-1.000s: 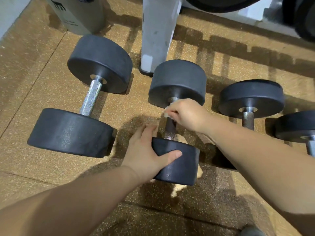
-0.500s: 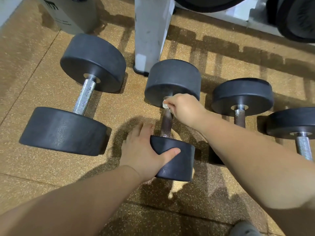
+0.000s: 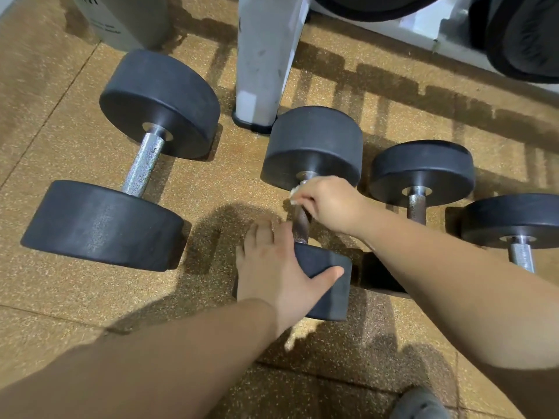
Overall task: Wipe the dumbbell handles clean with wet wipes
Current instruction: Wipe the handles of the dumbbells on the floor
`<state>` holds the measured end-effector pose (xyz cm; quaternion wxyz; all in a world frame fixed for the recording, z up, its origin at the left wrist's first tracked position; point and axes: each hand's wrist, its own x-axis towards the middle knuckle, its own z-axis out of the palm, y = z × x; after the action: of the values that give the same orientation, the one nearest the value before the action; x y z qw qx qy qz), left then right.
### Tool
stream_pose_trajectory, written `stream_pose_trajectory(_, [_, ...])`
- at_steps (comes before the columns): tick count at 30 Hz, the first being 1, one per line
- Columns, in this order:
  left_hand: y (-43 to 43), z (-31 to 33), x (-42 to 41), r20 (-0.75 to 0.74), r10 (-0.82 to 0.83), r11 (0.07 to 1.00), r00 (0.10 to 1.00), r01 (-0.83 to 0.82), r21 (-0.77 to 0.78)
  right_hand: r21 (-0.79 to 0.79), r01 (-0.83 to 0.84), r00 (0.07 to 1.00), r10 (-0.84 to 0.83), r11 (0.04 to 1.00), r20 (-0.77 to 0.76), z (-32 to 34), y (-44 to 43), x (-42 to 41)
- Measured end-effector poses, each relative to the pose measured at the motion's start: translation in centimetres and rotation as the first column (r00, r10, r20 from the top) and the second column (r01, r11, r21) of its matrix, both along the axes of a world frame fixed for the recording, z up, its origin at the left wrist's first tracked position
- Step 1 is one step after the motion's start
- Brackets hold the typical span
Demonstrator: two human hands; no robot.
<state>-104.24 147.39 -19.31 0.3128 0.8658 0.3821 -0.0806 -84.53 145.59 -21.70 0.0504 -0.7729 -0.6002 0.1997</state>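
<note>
The fingers [image 3: 261, 237] of the left hand [image 3: 272, 273] lie spread and almost straight over the near head of the middle dumbbell [image 3: 314, 143], the thumb across its top. They press it down on the floor [image 3: 75, 297] and do not close round it. Just to the right, the right hand [image 3: 329, 204] is curled round the far end of the handle [image 3: 301, 225], directly under the far head, with the wet wipe [image 3: 295, 195] pinched against the metal. Compared with one second ago, this hand has hardly shifted along the handle; it only rubs in place. So probably the far end is being scrubbed, and the darker near part below the hand remains to be wiped. Further right, two smaller dumbbells [image 3: 422, 170] [image 3: 514, 219] lie side by side.
</note>
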Motion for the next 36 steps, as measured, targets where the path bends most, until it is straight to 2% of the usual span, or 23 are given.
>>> stream_pose_trajectory(2, [-0.9,0.2,0.6,-0.004,-0.011,1.000,1.000,0.011,-0.004,-0.087,-0.204,0.979,0.201,0.975,-0.045,0.4,-1.0,-0.4])
stream_pose_trajectory(4, [-1.8,0.4,1.2,-0.025,-0.026,0.999,0.999,0.027,0.018,-0.163,-0.278,0.960,0.271,0.946,-0.066,1.1,-1.1,0.1])
stream_pose_trajectory(6, [-2.4,0.6,1.7,-0.049,-0.046,0.998,0.998,0.048,0.040,-0.143,-0.191,0.982,0.189,0.971,-0.025,1.4,-0.7,1.2])
stream_pose_trajectory(9, [-2.7,0.8,1.9,-0.067,-0.058,0.997,0.996,0.062,0.049,-0.069,0.060,0.995,-0.055,0.996,0.081,0.9,-0.3,2.6])
stream_pose_trajectory(10, [-2.6,0.8,1.8,-0.063,-0.059,0.997,0.996,0.062,0.048,-0.047,0.076,0.994,-0.072,0.996,0.076,0.7,-0.4,2.4])
stream_pose_trajectory(12, [-2.2,0.6,1.5,-0.033,-0.046,0.998,0.998,0.048,0.033,-0.063,-0.035,0.999,0.036,0.997,0.017,0.5,-0.7,1.2])
stream_pose_trajectory(14, [-1.7,0.3,1.0,0.001,-0.025,1.000,1.000,0.025,0.005,-0.158,-0.209,0.978,0.204,0.965,-0.043,1.0,-1.2,-0.5])
stream_pose_trajectory(15, [-1.5,0.2,0.8,0.008,-0.022,1.000,1.000,0.022,-0.004,-0.208,-0.257,0.967,0.250,0.944,-0.058,1.5,-1.2,-0.9])
stream_pose_trajectory(17, [-1.0,0.1,0.5,0.006,-0.022,1.000,1.000,0.022,-0.001,-0.173,-0.279,0.960,0.272,0.945,-0.059,1.5,-0.6,-0.6])
stream_pose_trajectory(18, [-0.7,0.1,0.4,0.004,-0.025,1.000,1.000,0.024,0.003,-0.123,-0.237,0.971,0.232,0.964,-0.049,1.1,-0.3,0.0])
stream_pose_trajectory(20, [-0.3,0.0,0.1,0.010,-0.027,1.000,1.000,0.027,0.000,-0.014,-0.040,0.999,0.039,0.999,-0.015,0.2,0.0,1.2])
stream_pose_trajectory(23, [0.4,-0.3,-0.3,0.039,-0.027,1.000,0.999,0.027,0.005,0.079,0.205,0.978,-0.201,0.976,-0.054,-0.7,-0.6,0.7])
stream_pose_trajectory(25, [0.9,-0.3,-0.6,0.051,-0.028,1.000,0.998,0.028,-0.010,0.069,0.228,0.966,-0.217,0.971,-0.141,-0.8,-1.7,-0.5])
stream_pose_trajectory(27, [1.5,-0.4,-1.1,0.059,-0.024,0.998,0.998,0.027,-0.048,0.029,0.180,0.953,-0.167,0.983,-0.251,-0.6,-2.6,-1.5])
stream_pose_trajectory(31, [3.1,-1.0,-1.9,0.095,0.007,0.991,0.995,0.006,-0.135,-0.053,0.081,0.935,-0.095,0.995,-0.341,-0.7,-2.2,-1.6])
stream_pose_trajectory(34, [4.6,-1.6,-2.9,0.129,0.038,0.980,0.991,-0.012,-0.200,0.015,0.194,0.903,-0.173,0.981,-0.394,-1.1,-0.4,-1.8])
stream_pose_trajectory(36, [5.7,-2.0,-3.6,0.154,0.062,0.969,0.986,-0.022,-0.247,0.093,0.241,0.920,-0.197,0.966,-0.339,-1.6,0.5,-2.6])
